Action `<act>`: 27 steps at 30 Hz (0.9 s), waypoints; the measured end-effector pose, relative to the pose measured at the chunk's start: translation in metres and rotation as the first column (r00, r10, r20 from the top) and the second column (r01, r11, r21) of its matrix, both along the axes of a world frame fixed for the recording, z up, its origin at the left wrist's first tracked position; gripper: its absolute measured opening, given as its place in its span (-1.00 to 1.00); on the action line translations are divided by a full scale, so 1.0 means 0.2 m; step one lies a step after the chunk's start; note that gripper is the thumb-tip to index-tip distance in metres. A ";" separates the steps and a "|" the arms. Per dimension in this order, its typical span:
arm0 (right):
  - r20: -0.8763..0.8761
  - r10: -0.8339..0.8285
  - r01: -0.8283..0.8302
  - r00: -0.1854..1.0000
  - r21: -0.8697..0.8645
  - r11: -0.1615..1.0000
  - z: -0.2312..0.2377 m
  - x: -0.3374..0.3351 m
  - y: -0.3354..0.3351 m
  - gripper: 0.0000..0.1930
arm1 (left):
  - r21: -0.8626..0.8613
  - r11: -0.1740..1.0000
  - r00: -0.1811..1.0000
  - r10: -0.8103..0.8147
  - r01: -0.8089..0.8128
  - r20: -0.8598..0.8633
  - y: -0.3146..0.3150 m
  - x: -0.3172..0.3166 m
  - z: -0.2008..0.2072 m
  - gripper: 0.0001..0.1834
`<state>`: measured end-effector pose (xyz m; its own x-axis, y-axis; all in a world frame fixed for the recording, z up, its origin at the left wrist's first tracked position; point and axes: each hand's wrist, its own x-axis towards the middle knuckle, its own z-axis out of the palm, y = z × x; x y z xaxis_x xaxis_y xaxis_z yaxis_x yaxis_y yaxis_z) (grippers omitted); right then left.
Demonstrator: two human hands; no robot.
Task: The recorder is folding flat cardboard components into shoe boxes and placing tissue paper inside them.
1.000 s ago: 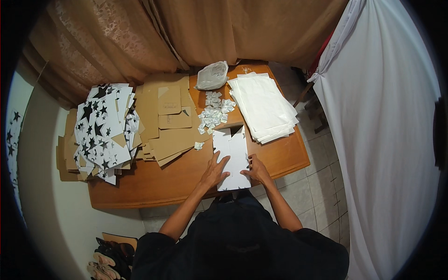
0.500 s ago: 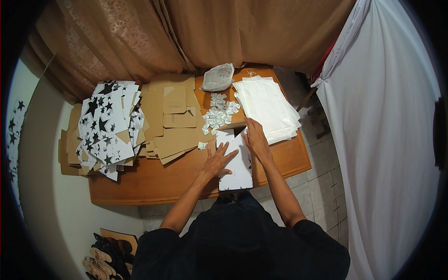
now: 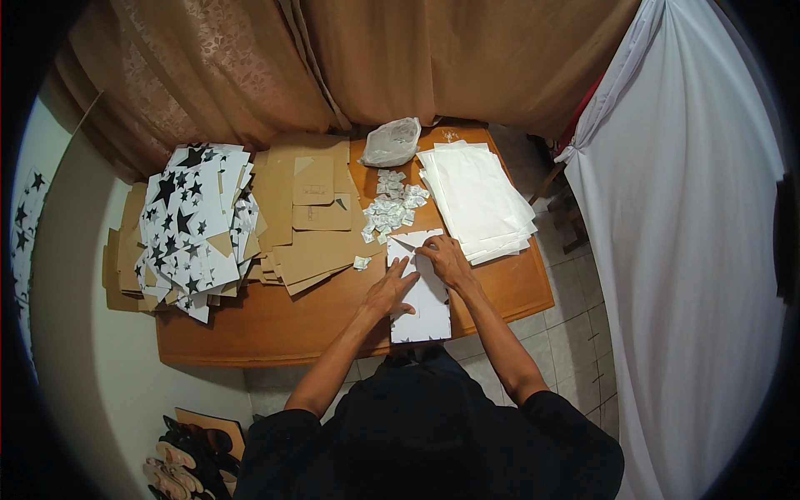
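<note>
A white cardboard box [image 3: 422,312] with black star marks along its edges stands at the table's front edge, before my body. My left hand [image 3: 390,292] lies open on the left part of its top, fingers spread. On the right side, my right hand [image 3: 447,261] has its fingers bent and drawn together at the box's far flap [image 3: 408,239]. That flap lies folded over the top, and a slanted edge shows between the two hands. My fingertips hide part of the flap.
Beyond the box lie several small white packets [image 3: 390,208] and a clear plastic bag [image 3: 392,142]. White paper sheets [image 3: 475,196] are stacked at the right. Flat brown cardboard pieces [image 3: 321,246] and star-printed white sheets [image 3: 187,221] pile up on the left of the wooden table [image 3: 250,333].
The box's far flap, raised before, is now folded down toward me. My right hand has come nearer and its fingers have bent in. My left hand stays on the box.
</note>
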<state>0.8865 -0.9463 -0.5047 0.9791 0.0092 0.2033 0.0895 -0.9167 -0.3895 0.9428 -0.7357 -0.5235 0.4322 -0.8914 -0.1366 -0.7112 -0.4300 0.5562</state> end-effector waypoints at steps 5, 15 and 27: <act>0.093 0.025 -0.026 0.995 0.008 1.000 -0.12 -0.07 -0.01 -0.64 | 0.003 1.000 0.999 -0.010 0.010 0.046 -0.01 0.00 0.01 -0.01; 0.201 0.013 -0.029 0.980 0.077 0.997 -0.16 -0.09 0.01 -0.67 | -0.061 0.998 0.999 -0.004 0.007 0.049 0.01 0.01 0.00 0.00; 0.289 -0.328 0.305 0.899 0.122 0.945 -0.18 -0.12 0.16 -0.52 | -0.089 0.996 0.999 0.023 -0.020 0.034 0.04 0.00 -0.03 0.06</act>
